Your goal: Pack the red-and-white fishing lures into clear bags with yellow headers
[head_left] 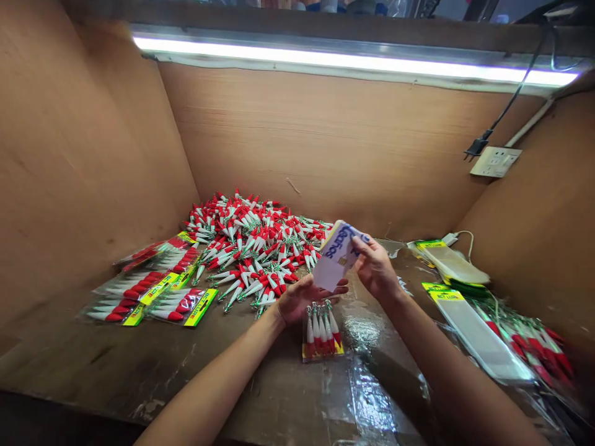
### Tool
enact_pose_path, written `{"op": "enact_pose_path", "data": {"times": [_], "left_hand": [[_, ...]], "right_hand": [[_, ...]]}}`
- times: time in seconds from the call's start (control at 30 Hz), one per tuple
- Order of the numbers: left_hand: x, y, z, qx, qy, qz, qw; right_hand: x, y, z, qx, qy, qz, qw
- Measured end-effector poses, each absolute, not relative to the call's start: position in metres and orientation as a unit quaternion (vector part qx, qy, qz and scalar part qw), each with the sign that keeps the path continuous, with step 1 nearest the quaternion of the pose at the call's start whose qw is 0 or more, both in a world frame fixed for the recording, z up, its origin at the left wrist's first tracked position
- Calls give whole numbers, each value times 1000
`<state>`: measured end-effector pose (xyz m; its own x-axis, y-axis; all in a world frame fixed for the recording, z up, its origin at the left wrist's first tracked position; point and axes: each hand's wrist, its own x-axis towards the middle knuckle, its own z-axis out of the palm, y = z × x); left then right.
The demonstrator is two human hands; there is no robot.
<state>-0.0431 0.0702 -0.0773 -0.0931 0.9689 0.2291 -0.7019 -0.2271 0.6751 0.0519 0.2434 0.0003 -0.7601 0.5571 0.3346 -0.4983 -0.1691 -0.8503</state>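
Observation:
My right hand [374, 266] pinches a whitish card [332, 266] with blue handwriting by its right edge, thumb on the face. The card is tilted above the table. My left hand [297, 300] is open under its lower end, thumb apart and fingers stretched partly behind the card; whether it bears any weight I cannot tell. Just below my hands lies a clear pack [322, 331] of several red-and-white fishing lures, their red ends toward me over a yellow label.
A large heap of loose red-and-white lures [260, 241] lies at the back. Filled packs [171, 303] stand left. On the right are clear bags with yellow-green headers [478, 328] and more lures [534, 347]. A plug [478, 146] dangles beside a wall socket [496, 161].

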Motion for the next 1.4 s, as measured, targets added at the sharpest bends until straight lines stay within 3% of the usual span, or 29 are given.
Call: {"op": "enact_pose_path", "data": {"times": [0.13,0.3,0.4,0.53,0.6,0.7,0.83,1.0,1.1,1.27,1.33,1.4], "left_hand": [[-46,72,-76,305,193,718,595],[-50,74,-77,282,178,725,602],[-49,74,-76,280,175,733,595],[-43,74,-69,283,179,738,586],[-39,74,-64,274,182,750,574],[-35,74,-62,253,221,764,551],[-30,76,-77,299,399,669,551],[-34,79,-85,285,511,653,481],[-44,76,-75,256,510,697,434],[-51,72,-63,242,523,708,407],[-49,72,-62,253,527,703,405],[-46,73,-63,264,532,697,402]], "right_hand": [[73,299,-14,-169,-572,689,411],[113,317,-51,-311,-732,422,436],[128,274,-69,-235,-850,346,319],[128,213,-82,-102,-862,483,111],[123,199,-86,-86,-818,564,76],[120,197,-90,-139,-757,626,123],[124,215,-87,-177,-737,629,172],[127,249,-81,-136,-847,480,184],[143,252,-86,-79,-928,344,121],[244,250,-124,-66,-965,255,3],[300,257,-146,-160,-960,220,63],[348,263,-156,-241,-932,193,189]]}}
